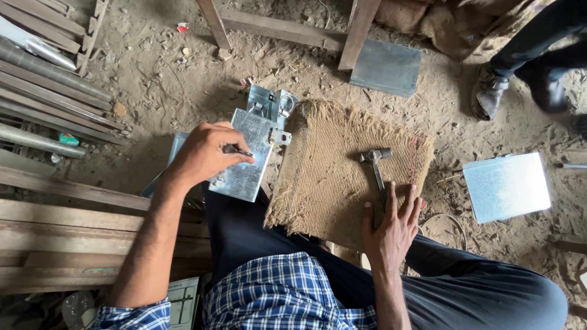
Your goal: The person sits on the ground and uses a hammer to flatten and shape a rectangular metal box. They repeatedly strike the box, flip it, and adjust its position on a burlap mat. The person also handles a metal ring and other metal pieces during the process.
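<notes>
My left hand grips a galvanized metal sheet piece with a small hasp-like fitting at its corner, holding it above my lap beside a burlap mat. A thin dark object sits between my left fingers. A claw hammer lies on the mat, its head pointing away from me. My right hand rests flat over the hammer's handle end, fingers spread. Behind the held sheet stands another folded metal piece.
Metal pipes and wooden planks are stacked at the left. Flat metal sheets lie on the dirt floor at the right and at the back. Another person's shoe and leg stand at the upper right. Wooden frame legs rise behind.
</notes>
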